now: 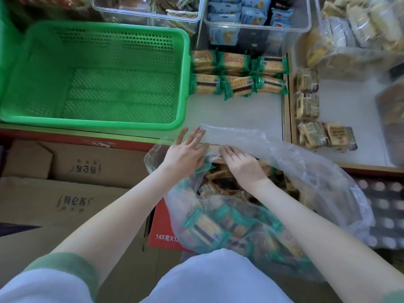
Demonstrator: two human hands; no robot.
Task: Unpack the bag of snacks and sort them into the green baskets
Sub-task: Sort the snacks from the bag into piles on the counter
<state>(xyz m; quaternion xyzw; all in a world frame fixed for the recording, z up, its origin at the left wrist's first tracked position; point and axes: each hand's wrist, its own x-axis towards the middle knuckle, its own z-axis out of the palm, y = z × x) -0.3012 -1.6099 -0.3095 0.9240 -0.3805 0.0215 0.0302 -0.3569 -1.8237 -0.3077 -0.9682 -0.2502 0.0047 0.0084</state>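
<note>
Snacks (209, 228) in green wrappers fill the clear bag (317, 178). The bag sits low in front of the worktop (236, 114), and its open top lies over the worktop's edge. The left hand (185, 150) lies flat on the plastic, fingers straight and spread. The right hand (241, 165) reaches into the bag's mouth; I cannot tell if it holds a pack. The green basket (184, 79) stands on the worktop, with more packs (238, 75) just beside it.

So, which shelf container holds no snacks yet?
The green basket: its floor is bare, while the left clear bin and right clear bin both hold snacks.
</note>
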